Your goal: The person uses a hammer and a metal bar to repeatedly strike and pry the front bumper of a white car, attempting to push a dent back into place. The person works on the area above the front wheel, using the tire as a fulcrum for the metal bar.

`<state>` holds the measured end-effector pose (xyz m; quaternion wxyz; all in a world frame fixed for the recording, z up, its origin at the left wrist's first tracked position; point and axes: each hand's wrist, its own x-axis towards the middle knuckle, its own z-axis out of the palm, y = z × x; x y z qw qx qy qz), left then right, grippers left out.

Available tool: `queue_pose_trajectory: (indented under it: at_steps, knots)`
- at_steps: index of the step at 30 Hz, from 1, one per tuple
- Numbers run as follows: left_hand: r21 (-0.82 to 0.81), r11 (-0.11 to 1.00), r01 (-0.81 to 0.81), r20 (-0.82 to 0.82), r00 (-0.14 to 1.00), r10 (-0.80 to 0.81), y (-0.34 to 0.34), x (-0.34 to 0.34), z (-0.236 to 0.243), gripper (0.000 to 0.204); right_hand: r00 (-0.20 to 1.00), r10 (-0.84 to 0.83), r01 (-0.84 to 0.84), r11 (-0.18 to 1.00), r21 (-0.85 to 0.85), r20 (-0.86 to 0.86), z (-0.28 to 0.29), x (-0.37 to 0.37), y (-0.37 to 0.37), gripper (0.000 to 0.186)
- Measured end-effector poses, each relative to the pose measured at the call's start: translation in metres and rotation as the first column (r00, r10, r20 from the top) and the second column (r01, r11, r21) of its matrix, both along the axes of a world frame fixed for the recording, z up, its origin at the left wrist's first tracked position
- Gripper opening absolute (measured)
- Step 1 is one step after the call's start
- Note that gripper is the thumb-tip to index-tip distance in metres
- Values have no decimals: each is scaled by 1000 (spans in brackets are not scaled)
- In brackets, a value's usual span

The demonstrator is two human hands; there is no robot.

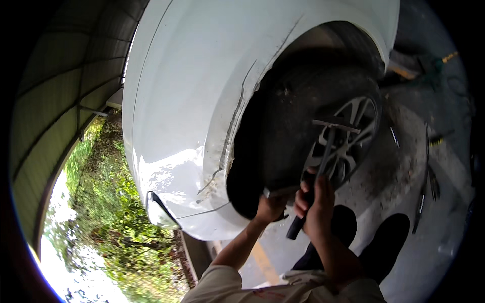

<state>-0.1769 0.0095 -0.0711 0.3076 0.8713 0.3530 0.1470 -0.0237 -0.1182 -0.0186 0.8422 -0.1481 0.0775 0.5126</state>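
My right hand (320,208) is closed round the dark grip of a body hammer (326,151). The hammer points up and away from me, its wide thin head in front of the car wheel (353,121). To the left of it, my left hand (272,208) is closed on a metal block (281,191), which looks like a dolly; its far end is partly hidden. Both hands are by the lower edge of the wheel arch on a white car (187,111). Cracked, creased paint (238,108) runs along the arch edge. Inside the arch it is dark.
Dark legs and shoes (389,235) stand below the wheel. A long dark bar (422,187) and smaller tools (434,185) lie on the grey floor at right. Farther off are a green tangle (444,76) and cables. Bushes (116,202) and a roof (55,81) are at left.
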Motion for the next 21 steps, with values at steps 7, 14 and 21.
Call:
queue_pose_trajectory:
  at_steps: [7,14,21]
  knots:
    - [-356,924,142,-648,675,-353,-47,-62,46,32,905,323,-342,940,-20,-277,77,-43,-72,32]
    - [-475,878,66,-841,260,-475,-34,-222,62,38,868,163,-170,985,27,-469,124,-70,-49,35]
    - [-501,863,66,-838,214,-503,-13,-309,91,39,909,214,-237,971,-20,-358,122,-66,-50,40]
